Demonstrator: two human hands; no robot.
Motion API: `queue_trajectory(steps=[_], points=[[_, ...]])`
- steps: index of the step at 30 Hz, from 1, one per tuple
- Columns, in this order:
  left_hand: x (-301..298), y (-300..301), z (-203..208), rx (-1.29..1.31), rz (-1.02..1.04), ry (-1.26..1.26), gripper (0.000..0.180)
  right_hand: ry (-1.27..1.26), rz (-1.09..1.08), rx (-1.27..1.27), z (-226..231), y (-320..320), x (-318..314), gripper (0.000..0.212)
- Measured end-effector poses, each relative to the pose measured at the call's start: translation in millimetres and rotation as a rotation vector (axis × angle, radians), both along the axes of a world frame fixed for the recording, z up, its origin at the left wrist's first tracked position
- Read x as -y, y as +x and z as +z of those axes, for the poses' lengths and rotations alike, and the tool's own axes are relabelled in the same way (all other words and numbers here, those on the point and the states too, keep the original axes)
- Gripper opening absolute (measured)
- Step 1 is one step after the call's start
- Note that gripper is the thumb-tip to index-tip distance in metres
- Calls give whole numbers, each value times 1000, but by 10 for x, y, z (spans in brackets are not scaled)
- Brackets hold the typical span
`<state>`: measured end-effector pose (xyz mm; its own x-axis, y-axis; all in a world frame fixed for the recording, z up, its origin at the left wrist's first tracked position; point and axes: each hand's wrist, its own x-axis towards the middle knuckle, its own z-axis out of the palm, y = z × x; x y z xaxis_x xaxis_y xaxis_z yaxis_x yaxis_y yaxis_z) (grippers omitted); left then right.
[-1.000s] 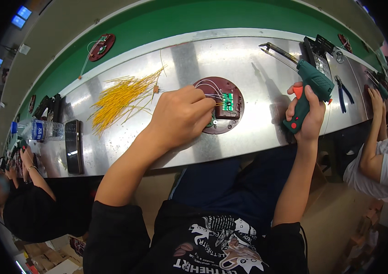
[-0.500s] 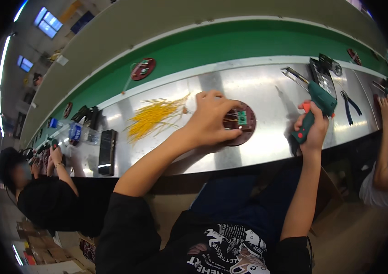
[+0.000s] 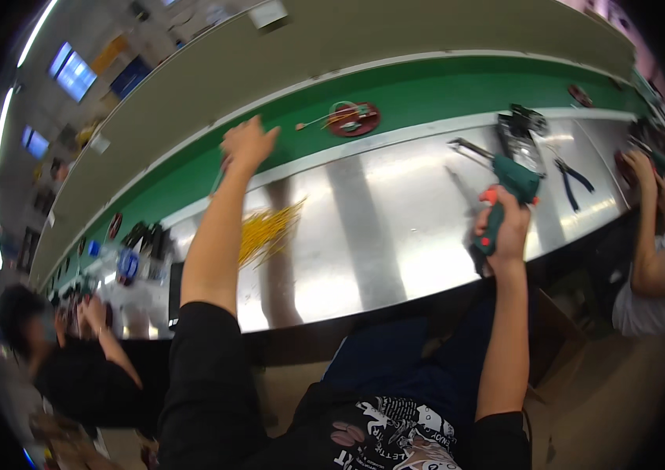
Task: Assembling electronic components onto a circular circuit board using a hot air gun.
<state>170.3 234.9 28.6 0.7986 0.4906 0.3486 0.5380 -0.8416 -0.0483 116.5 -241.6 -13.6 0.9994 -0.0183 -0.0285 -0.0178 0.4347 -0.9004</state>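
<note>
My left hand (image 3: 246,146) reaches over the green strip behind the bench, its fingers bent around a dark red round piece (image 3: 226,163) of which only an edge shows. From beside it a pale wire (image 3: 217,182) hangs down. A second dark red disc (image 3: 354,119) with wires and a small connector lies on the strip to the right of that hand. My right hand (image 3: 508,227) grips a green soldering gun (image 3: 516,178) with red parts by its handle, over the bench's right part. Yellow wires (image 3: 270,233) lie bunched below my left forearm's right side.
On the metal bench (image 3: 364,235) there are pliers (image 3: 571,184) and a black stand (image 3: 520,141) at right. A phone (image 3: 176,294) and a plastic bottle (image 3: 127,266) stand left. Co-workers sit on both sides; a shelf edge (image 3: 426,59) runs above the strip.
My left hand has let go of the disc it held over the bench; that disc now lies on the green strip. The hand has moved left to another disc. The view has shifted.
</note>
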Motion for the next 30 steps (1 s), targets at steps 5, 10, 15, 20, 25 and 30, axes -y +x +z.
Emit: queue_trajectory(steps=[5, 10, 15, 20, 25, 30], points=[[-603, -342, -359, 2, 41, -135, 53, 21, 17, -14, 7, -10, -51, 25], [-625, -380, -165, 70, -220, -340, 44, 92, 18, -15, 115, -47, -42, 25], [752, -501, 264, 333, -766, -456, 43, 68, 6, -37, 5, -41, 28, 25], [1813, -1179, 303, 33, -1206, -546, 40, 93, 6, 4, -15, -2, -43, 26], [2045, -1702, -115, 78, -1159, -264, 36, 115, 59, 17, 4, -33, -83, 26], [1749, -1816, 69, 288, -961, -120, 27, 68, 22, 54, -29, -10, -44, 27]])
